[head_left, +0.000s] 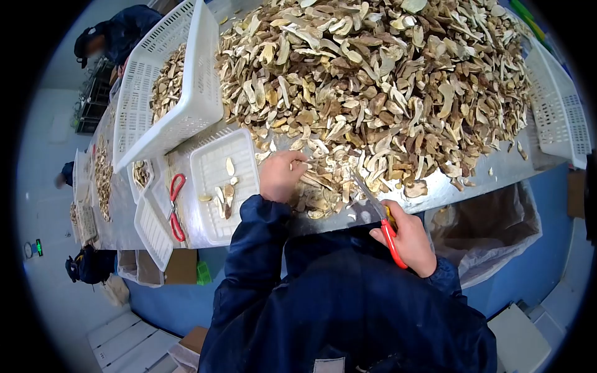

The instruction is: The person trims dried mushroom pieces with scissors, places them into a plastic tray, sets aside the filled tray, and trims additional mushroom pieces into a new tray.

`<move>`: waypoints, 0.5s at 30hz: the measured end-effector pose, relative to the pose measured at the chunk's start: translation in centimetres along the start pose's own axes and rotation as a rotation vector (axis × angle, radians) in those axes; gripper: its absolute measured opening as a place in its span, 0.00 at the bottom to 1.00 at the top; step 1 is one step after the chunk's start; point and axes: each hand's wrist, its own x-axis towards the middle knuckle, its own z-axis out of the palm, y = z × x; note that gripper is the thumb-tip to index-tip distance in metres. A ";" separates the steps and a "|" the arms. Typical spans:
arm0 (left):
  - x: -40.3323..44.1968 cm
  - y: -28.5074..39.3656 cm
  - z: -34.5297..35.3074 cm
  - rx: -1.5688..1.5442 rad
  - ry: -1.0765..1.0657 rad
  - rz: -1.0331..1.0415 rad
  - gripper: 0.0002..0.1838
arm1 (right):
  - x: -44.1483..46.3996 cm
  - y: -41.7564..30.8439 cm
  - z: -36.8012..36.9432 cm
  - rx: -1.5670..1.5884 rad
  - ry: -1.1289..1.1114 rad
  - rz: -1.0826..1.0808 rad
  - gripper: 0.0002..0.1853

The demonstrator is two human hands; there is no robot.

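Note:
A large heap of dried mushroom slices (373, 87) covers the metal table, with looser slices (323, 193) along its near edge. My left hand (281, 176) rests at this edge with fingers bent in among the slices; what is between the fingertips is hidden. My right hand (410, 239) grips red-handled scissors (393, 245), their blades pointing away over the loose slices. Beside my left hand lies a white tray (202, 168) with several mushroom pieces in it. A second red-handled pair of scissors (174, 208) lies left of that tray.
A tall white perforated basket (202, 93) holding slices stands at the left, another basket (559, 105) at the right. A lined box (497, 230) sits below the table's front edge. At the far left, another person (118, 37) leans by the table.

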 end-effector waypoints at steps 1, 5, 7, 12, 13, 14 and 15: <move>0.1 -0.1 0.0 0.035 -0.018 -0.006 0.11 | -0.1 0.0 0.0 0.004 0.006 -0.002 0.30; 0.1 -0.2 0.0 0.087 -0.063 -0.036 0.10 | -0.2 0.1 0.0 -0.014 0.036 0.015 0.30; 0.1 -0.5 -0.1 0.082 -0.076 -0.045 0.11 | -0.2 0.3 0.0 -0.014 0.041 0.018 0.30; -1.5 1.0 -3.0 -0.161 -0.026 -0.182 0.11 | -0.1 0.3 -0.1 -0.018 0.033 0.001 0.31; -2.2 1.1 -3.9 -0.175 0.015 -0.200 0.11 | -0.1 0.4 -0.1 -0.019 0.030 -0.001 0.31; -3.1 0.8 -5.0 -0.167 0.155 -0.170 0.11 | -0.1 0.4 -0.2 -0.018 0.032 -0.001 0.31; -4.1 0.2 -6.4 -0.159 0.293 -0.137 0.11 | 0.0 0.3 -0.4 -0.015 0.036 0.001 0.31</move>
